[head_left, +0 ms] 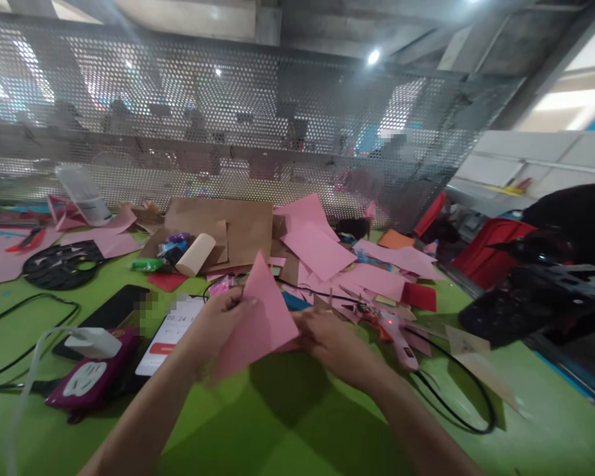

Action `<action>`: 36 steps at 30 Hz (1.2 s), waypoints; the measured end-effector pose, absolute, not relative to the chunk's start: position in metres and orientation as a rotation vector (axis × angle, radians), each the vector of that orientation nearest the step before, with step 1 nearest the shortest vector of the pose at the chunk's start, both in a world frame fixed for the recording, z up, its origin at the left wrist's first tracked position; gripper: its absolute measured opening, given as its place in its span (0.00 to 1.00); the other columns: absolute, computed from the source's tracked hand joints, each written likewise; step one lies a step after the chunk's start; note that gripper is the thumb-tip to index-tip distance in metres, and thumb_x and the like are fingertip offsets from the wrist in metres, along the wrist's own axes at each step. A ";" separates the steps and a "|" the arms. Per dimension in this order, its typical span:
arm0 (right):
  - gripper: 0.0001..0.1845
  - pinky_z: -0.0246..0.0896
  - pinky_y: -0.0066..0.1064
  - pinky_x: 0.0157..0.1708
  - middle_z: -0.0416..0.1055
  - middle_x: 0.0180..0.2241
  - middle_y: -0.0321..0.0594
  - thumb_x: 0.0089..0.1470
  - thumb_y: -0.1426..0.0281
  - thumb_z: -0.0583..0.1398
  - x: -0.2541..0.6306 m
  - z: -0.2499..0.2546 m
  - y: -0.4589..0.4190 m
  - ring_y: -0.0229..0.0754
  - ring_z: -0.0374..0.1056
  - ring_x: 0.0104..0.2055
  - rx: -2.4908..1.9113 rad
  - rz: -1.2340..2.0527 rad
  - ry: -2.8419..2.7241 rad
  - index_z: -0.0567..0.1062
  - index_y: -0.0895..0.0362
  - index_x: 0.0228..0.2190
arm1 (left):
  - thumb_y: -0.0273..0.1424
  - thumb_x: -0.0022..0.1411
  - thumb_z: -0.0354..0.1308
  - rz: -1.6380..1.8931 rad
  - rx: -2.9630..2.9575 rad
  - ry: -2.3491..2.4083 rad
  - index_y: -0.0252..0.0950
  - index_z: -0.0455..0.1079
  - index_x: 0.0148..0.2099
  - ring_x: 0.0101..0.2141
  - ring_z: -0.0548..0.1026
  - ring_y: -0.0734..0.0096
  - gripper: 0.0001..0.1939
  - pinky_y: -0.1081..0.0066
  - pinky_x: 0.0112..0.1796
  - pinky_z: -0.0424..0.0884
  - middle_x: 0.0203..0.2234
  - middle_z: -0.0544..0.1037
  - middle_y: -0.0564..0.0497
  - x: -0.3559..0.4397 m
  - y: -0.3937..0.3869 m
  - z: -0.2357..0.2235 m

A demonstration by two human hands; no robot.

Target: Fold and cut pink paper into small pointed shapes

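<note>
A sheet of pink paper (260, 317) is held up at a tilt above the green table. My left hand (223, 317) grips its left side, thumb on the near face and the other fingers mostly hidden behind it. At the lower right corner, my right hand (327, 340) has its fingers closed on the paper's edge; the fingertips are partly hidden. Right of that hand lies a pink glue gun (399, 340) with a small red light glowing and a black cord. Beyond the hands, more pink sheets (320, 244) lie in a loose pile.
A phone showing a timer (168, 340) and a purple power strip (92, 373) with a white plug lie at left. Behind them are a black round disc (63, 264), a cardboard tube (196, 254) and brown cardboard (245, 228). A perforated metal screen (228, 112) bounds the table's back.
</note>
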State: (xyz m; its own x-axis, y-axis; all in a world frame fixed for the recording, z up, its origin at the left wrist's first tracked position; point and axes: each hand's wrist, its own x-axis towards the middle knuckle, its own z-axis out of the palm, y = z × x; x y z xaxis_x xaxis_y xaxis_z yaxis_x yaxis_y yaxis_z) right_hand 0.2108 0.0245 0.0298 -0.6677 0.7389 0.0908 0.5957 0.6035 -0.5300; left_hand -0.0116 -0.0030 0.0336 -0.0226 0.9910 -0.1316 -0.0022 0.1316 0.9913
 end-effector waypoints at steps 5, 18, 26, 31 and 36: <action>0.11 0.56 0.33 0.52 0.79 0.44 0.37 0.60 0.71 0.58 0.206 0.032 0.011 0.44 0.71 0.47 -0.999 0.648 -2.765 0.80 0.51 0.40 | 0.38 0.45 0.71 1.505 0.725 1.143 0.36 0.76 0.35 0.24 0.73 0.74 0.16 0.78 0.25 0.67 0.26 0.78 0.53 -0.006 0.013 0.035; 0.12 0.64 0.30 0.40 0.80 0.40 0.38 0.59 0.72 0.57 0.199 0.034 0.044 0.43 0.74 0.42 -1.248 0.567 -2.391 0.80 0.53 0.41 | 0.28 0.49 0.67 1.975 0.218 0.984 0.35 0.74 0.33 0.22 0.75 0.79 0.07 0.82 0.26 0.72 0.24 0.78 0.56 -0.056 0.022 0.026; 0.11 0.63 0.34 0.41 0.80 0.41 0.41 0.57 0.73 0.59 0.187 0.041 0.076 0.47 0.73 0.43 -1.293 0.361 -2.442 0.80 0.53 0.39 | 0.24 0.51 0.66 1.889 0.223 0.991 0.36 0.75 0.33 0.18 0.75 0.76 0.05 0.82 0.20 0.72 0.21 0.79 0.55 -0.046 0.014 0.039; 0.09 0.64 0.28 0.38 0.81 0.37 0.37 0.57 0.72 0.61 0.188 0.037 0.058 0.42 0.75 0.40 -1.297 0.388 -2.464 0.81 0.52 0.37 | 0.21 0.51 0.66 1.830 0.223 0.968 0.35 0.77 0.35 0.18 0.76 0.77 0.07 0.82 0.21 0.73 0.23 0.81 0.54 -0.038 0.012 0.038; 0.12 0.64 0.30 0.43 0.80 0.42 0.37 0.59 0.72 0.58 0.222 0.054 0.052 0.42 0.74 0.44 -1.421 0.298 -2.388 0.80 0.51 0.41 | 0.24 0.55 0.65 1.754 0.155 0.974 0.35 0.76 0.32 0.18 0.75 0.79 0.03 0.82 0.22 0.74 0.22 0.80 0.56 -0.031 0.011 0.035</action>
